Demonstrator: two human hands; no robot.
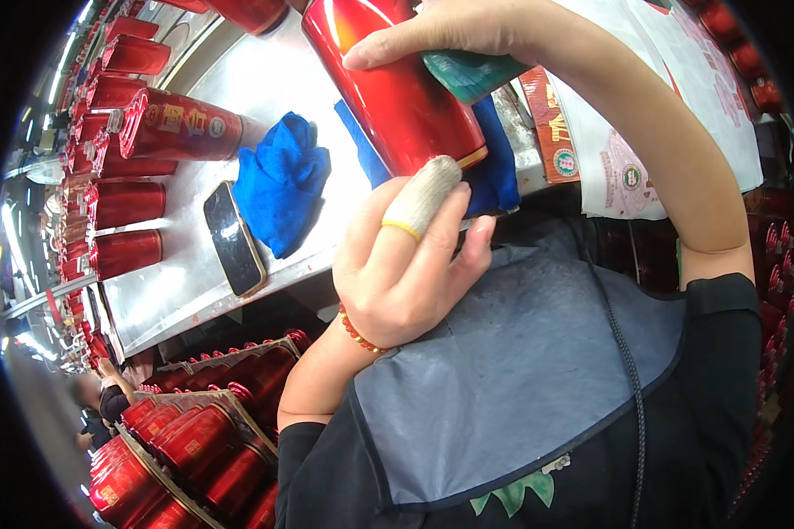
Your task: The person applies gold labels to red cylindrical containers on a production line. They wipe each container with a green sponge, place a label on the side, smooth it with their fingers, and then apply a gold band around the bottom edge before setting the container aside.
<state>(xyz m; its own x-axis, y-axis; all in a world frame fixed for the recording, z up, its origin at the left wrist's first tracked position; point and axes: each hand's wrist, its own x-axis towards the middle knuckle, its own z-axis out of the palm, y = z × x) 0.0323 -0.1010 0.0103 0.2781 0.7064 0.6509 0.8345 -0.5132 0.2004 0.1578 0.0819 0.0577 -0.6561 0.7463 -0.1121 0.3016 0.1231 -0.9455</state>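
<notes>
A glossy red bottle (393, 97) with a gold rim at its near end lies tilted over the steel table. My left hand (406, 256) supports that end, its fingers closed against it; one finger wears a knitted finger cover (423, 194) with a yellow edge. Up at the bottle's far part is my right hand (450, 31), its thumb laid along the red surface. A flat green piece (472, 75), like a scraper, sticks out from under this hand, against the bottle's side. Part of the right hand's grip is cut off by the picture's top edge.
Blue cloth (494, 167) lies under the bottle, and a crumpled blue cloth (282, 181) sits beside a phone (234, 238). Several red bottles (181, 123) line the table's left. Crates of red bottles (194, 441) stand lower left. White printed sheets (626, 150) lie right. A person (110, 392) is far left.
</notes>
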